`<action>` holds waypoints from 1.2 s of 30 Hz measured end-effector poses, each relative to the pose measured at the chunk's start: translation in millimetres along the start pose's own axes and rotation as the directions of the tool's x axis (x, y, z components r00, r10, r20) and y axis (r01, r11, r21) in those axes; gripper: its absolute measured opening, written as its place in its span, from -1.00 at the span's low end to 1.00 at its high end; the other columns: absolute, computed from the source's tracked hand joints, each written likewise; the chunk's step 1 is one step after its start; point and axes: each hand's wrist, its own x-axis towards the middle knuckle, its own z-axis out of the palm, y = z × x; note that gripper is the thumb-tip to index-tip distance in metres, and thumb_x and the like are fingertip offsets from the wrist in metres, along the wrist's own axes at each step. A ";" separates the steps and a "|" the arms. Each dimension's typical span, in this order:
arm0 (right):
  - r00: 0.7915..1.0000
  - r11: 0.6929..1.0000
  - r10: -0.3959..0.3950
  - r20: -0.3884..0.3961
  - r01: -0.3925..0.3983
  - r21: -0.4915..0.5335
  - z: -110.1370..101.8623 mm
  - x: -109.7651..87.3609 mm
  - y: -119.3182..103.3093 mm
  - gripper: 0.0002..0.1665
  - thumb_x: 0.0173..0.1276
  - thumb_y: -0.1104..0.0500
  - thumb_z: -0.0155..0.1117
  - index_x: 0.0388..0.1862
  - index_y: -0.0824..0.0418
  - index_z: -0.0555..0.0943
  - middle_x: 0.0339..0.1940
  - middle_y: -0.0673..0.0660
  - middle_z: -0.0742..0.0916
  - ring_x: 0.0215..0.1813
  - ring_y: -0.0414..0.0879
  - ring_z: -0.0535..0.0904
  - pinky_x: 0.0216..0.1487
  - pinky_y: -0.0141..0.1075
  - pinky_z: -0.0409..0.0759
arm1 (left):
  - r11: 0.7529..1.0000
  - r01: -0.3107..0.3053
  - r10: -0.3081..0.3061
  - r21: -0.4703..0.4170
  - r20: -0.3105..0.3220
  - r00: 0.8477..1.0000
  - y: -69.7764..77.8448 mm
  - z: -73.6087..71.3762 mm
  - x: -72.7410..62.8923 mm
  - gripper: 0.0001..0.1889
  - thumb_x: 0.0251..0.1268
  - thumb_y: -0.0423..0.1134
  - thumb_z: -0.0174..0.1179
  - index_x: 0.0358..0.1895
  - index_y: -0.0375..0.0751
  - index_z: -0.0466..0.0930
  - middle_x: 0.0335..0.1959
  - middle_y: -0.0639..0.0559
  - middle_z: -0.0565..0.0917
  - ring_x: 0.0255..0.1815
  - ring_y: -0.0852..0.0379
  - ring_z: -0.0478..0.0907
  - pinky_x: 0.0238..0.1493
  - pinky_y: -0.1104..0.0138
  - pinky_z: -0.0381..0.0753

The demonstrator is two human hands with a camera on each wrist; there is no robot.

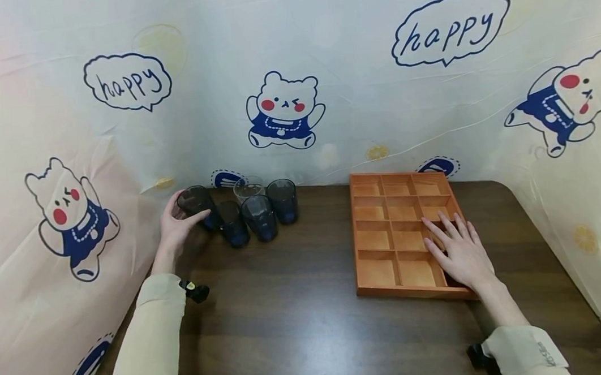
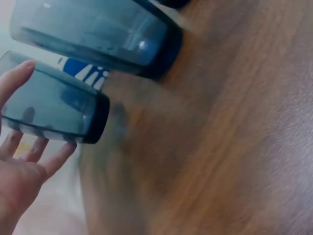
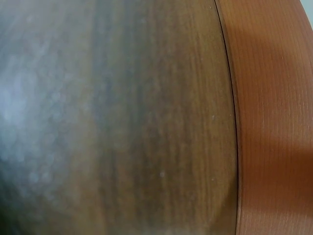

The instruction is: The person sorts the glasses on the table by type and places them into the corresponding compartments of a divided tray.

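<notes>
My left hand (image 1: 176, 225) holds a smoky blue drinking glass (image 1: 195, 201) at the far left of the table, thumb on one side and fingers on the other. In the left wrist view the held glass (image 2: 54, 105) shows its dark thick base beside a second glass (image 2: 98, 34). More blue glasses (image 1: 258, 217) stand close to its right, with a clear glass (image 1: 249, 184) behind them. On the right, my right hand (image 1: 462, 255) rests with spread fingers on a wooden compartment tray (image 1: 379, 292). It covers part of the tray's right column.
The dark wooden table (image 1: 286, 301) runs between the glasses and the tray. A pale printed cloth (image 1: 352, 94) rises at the back and both sides. The right wrist view shows the tray's side wall (image 3: 274, 117) against the tabletop.
</notes>
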 end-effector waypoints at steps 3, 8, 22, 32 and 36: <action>1.000 1.000 0.002 0.006 -0.002 -0.002 -0.8 -0.3 -0.3 -0.23 0.76 -0.25 0.01 0.82 -0.09 0.23 0.81 0.44 0.22 0.79 0.56 -0.02 0.72 0.51 -0.14 | 0.997 -0.006 0.004 -0.072 -0.036 0.999 -0.6 -5.5 6.0 -0.03 0.24 -0.45 0.58 0.68 0.20 0.37 0.56 0.09 0.48 0.18 0.25 0.54 -0.12 0.63 0.64; 1.000 1.000 0.006 0.017 -0.006 -0.004 -1.4 0.4 -0.5 -0.23 0.77 -0.26 -0.01 0.82 -0.08 0.22 0.81 0.44 0.21 0.79 0.56 -0.03 0.72 0.52 -0.15 | 0.998 -0.051 0.048 -0.048 -0.063 0.997 1.2 -8.6 8.7 -0.05 0.23 -0.46 0.58 0.66 0.20 0.41 0.60 0.02 0.48 -0.05 0.26 0.54 -0.22 0.60 0.63; 1.000 1.000 -0.006 0.001 0.006 0.000 0.6 -0.3 1.2 -0.23 0.77 -0.25 0.01 0.82 -0.09 0.23 0.80 0.45 0.24 0.79 0.56 -0.02 0.72 0.52 -0.14 | 0.987 -0.154 0.151 -0.037 -0.089 0.985 34.7 -0.1 4.3 -0.06 0.24 -0.44 0.58 0.66 0.20 0.41 0.68 -0.02 0.41 0.40 0.00 0.51 -0.04 0.65 0.63; 1.000 1.000 0.007 0.009 -0.007 -0.010 1.0 0.1 1.5 -0.22 0.77 -0.28 -0.02 0.83 -0.10 0.21 0.80 0.46 0.24 0.79 0.56 -0.02 0.73 0.50 -0.15 | 0.988 -0.150 0.147 -0.040 -0.054 0.988 61.7 6.5 -0.5 -0.03 0.24 -0.37 0.61 0.67 0.30 0.38 0.72 -0.08 0.36 0.64 -0.20 0.41 -0.01 0.67 0.61; 1.000 1.000 0.008 0.006 -0.008 -0.010 1.3 0.3 1.6 -0.22 0.77 -0.28 -0.01 0.82 -0.08 0.23 0.80 0.46 0.24 0.79 0.56 -0.02 0.73 0.50 -0.15 | 0.988 -0.148 0.145 -0.051 -0.053 0.988 66.4 11.3 -2.6 -0.04 0.23 -0.36 0.62 0.65 0.36 0.40 0.73 -0.08 0.36 0.65 -0.23 0.41 -0.01 0.66 0.62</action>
